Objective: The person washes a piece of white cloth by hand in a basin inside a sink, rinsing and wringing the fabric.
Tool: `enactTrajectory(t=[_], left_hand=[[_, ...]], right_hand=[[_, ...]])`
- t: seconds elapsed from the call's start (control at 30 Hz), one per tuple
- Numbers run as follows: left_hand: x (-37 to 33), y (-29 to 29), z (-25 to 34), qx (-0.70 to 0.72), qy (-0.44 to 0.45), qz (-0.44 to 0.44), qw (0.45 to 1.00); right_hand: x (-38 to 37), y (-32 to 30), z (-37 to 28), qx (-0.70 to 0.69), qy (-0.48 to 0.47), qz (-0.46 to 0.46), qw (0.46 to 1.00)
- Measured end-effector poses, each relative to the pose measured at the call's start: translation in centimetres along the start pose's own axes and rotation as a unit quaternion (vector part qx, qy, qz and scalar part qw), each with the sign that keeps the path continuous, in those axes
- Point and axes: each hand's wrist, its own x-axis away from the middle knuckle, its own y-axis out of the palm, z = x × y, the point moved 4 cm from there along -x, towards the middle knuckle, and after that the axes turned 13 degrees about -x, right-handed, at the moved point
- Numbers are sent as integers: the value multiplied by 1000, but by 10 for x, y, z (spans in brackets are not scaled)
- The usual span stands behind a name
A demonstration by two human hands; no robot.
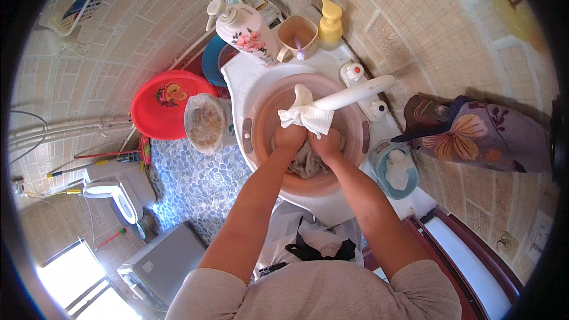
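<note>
A pinkish-brown basin [268, 173] with water in it sits in the white sink. Inside it lies a bunched wet greyish cloth [309, 165]. My left hand [290, 138] and my right hand [327, 141] are down in the basin, close together, closed on this cloth; their fingertips are partly hidden. Just beyond them, a white textured cloth [309, 117] hangs over the end of the white faucet [358, 92] and covers part of my fingers.
On the sink's back edge stand a floral pump bottle [246, 29], a beige mug [305, 26] with a toothbrush and a yellow pump bottle [330, 21]. A blue bowl [413, 186] is at the right, near a hanging floral towel [474, 136]. A red basin [157, 112] stands left.
</note>
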Motion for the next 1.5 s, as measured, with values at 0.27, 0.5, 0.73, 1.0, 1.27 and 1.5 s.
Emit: enactTrajectory(t=[0.27,0.5,0.73,1.0,1.27,1.5], left_hand=[[-8,-97,54,-9,96,63,993],[29,-120,54,-117,172,30,978],[34,-96,38,-43,194,-207,958],[26,-9,11,-104,62,15,992],[17,24,2,0,45,147,988],[3,23,-25,-130,29,-56,990]], right_hand=[[-71,-87,-72,32,-109,131,985],[-11,-77,-73,11,-66,50,997],[21,-74,-27,-171,196,-54,964],[-2,-18,-31,62,163,18,985],[-11,-2,10,-193,244,37,950],[-22,-13,12,-102,87,16,991]])
